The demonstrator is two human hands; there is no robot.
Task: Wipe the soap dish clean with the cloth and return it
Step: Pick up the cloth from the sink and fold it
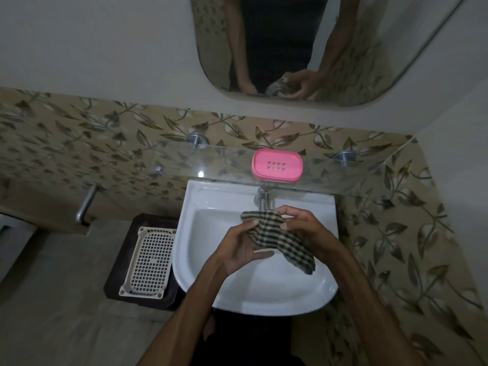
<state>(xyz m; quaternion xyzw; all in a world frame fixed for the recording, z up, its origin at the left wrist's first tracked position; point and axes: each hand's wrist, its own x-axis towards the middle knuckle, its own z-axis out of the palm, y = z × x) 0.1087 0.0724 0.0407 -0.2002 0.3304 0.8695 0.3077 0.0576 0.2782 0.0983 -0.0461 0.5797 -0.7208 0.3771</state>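
On the far left, a metal bar (85,204) sticks out from the leafy tile wall. Next to it, on the floor, a white plastic tray (148,260) with holes sits on a dark stool (118,260), just beside the white sink (211,286). Over the sink, the left hand (237,249) pinches the striped cloth (277,239) in its grip, with the fingers curled on the cloth's edge. The right hand (303,228) grips the other side of the cloth, and one end hangs down over the bowl. Above the tap (262,199), the pink soap dish (276,165) sits on the glass shelf (369,178), well apart from both hands. A mirror (369,62) hangs higher up.
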